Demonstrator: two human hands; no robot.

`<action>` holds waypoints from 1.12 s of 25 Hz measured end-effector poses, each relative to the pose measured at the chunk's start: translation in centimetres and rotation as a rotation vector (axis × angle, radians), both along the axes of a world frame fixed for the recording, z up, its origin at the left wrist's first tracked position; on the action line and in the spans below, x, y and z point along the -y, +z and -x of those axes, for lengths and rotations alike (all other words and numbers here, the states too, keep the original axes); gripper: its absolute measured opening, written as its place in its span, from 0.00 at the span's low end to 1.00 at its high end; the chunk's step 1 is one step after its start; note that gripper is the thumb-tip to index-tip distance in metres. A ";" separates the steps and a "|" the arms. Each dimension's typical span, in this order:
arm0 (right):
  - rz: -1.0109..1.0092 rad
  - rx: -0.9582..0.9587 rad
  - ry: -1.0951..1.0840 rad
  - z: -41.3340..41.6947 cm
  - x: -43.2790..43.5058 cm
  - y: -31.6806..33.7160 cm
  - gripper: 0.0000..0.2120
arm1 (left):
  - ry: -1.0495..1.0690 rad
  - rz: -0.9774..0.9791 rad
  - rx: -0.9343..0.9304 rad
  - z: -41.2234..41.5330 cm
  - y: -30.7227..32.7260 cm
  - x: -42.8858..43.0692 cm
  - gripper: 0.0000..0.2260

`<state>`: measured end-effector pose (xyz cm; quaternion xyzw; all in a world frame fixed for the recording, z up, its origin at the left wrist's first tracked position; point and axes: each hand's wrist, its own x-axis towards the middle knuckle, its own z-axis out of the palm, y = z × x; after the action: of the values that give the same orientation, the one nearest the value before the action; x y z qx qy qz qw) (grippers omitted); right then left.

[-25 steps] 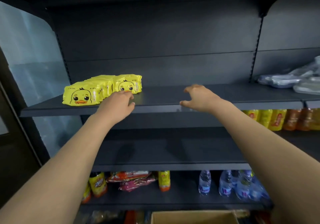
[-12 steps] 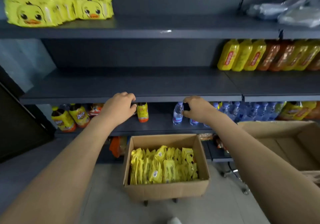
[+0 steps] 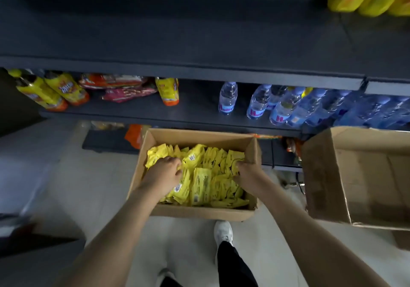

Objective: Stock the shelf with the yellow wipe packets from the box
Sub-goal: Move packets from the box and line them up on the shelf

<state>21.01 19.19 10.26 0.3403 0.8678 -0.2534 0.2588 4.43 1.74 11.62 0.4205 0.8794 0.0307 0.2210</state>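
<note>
Seen from the head, the open box [image 3: 199, 213] sits on the floor below the dark shelf [image 3: 177, 42], full of yellow wipe packets [image 3: 203, 182] standing on edge. The left hand [image 3: 165, 172] is down on the left part of the pile, its fingers curled round the packet tops. The right hand [image 3: 246, 173] is by the box's right wall, its fingers sunk among packets; whether it has a hold I cannot tell. Water bottles [image 3: 228, 98] stand on the lower shelf behind, and a second box [image 3: 321, 175] sits to the right.
</note>
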 end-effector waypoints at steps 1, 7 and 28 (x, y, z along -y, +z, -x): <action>0.037 0.024 -0.032 -0.3 -0.4 -1.8 0.17 | 0.021 0.030 0.030 -0.5 -1.8 -0.1 0.14; 0.167 0.199 -0.207 -1.7 -0.3 -11.7 0.10 | 0.160 0.089 0.194 -2.5 -10.6 0.3 0.14; 0.369 0.291 -1.290 1.6 4.4 -27.9 0.19 | 0.246 0.071 0.513 -0.6 -23.6 -0.7 0.10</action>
<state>19.44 14.79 -17.61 0.7699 0.3908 -0.4522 0.2239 5.06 2.44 -12.00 0.2813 0.8396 0.1320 0.4456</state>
